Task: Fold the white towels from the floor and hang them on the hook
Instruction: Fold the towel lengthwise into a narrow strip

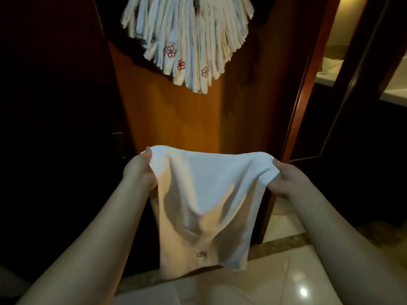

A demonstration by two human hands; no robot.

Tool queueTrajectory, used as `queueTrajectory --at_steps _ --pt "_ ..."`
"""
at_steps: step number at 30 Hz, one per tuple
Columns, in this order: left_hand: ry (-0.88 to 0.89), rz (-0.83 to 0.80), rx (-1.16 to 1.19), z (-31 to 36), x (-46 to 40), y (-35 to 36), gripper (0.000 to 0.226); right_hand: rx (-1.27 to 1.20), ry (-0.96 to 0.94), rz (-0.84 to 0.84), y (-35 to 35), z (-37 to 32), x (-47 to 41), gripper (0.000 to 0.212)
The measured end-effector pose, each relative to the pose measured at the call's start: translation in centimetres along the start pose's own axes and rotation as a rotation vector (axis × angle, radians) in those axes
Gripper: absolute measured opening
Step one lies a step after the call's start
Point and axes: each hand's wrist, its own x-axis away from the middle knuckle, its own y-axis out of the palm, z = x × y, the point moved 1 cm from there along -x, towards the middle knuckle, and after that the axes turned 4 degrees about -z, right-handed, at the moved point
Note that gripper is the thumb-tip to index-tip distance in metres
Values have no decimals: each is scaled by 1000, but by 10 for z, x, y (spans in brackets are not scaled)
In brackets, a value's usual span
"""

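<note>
A white towel [204, 194] hangs spread out in the middle of the frame, held up by its two top corners in front of a wooden door [176, 119]. The left hand [138, 170], at centre left, grips the towel's upper left corner: the thumb lies along the near side of the cloth, pointing up to the top edge, while the other fingers are curled behind the fabric and hidden by it. The right hand [286, 181], at centre right, pinches the upper right corner in the same way, with the cloth bunched between thumb and curled fingers (only the thumb and the knuckle side show). Between the two hands the top edge sags slightly, and the body of the towel drops below the fingers in soft folds toward the lower centre of the frame. A small red embroidered mark [201, 253] sits near its lower edge, and the bottom hem hangs just above the glossy pale floor [275, 282].

At the top centre of the frame a thick fan of folded white towels [187, 40] hangs against the door, several showing red flower emblems near their lower ends. What they hang from is hidden. A lit room shows at the far upper right.
</note>
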Motion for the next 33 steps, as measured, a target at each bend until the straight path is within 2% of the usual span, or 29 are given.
queueTrajectory --at_steps 2,5,8,12,17,19,21,24,27,30,33 --pt "38 -10 15 -17 16 9 24 -79 12 34 17 23 9 33" --pt "80 -75 -10 -40 38 27 43 -134 20 0 45 57 25 29" --pt "71 -174 -33 -56 53 36 33 -142 8 -90 73 85 41 36" --pt "49 -227 -76 -68 67 35 21 -19 -52 -55 85 104 55 39" --pt "73 -233 -73 -70 78 31 29 182 -220 42 79 103 56 48" --pt "65 -252 -69 -74 84 32 33 308 -311 50 77 101 60 44" --pt "49 -327 -53 -78 89 34 38 460 -412 -63 77 103 64 36" --pt "71 -441 -94 -82 94 35 38 502 -490 -199 76 111 65 27" --pt "147 -468 -221 -86 97 36 44 532 -557 -268 73 116 63 34" --pt "133 -521 -366 -87 102 41 60 630 -575 -350 69 118 58 45" --pt "102 -581 -366 -78 102 42 62 711 -581 -445 65 116 54 54"
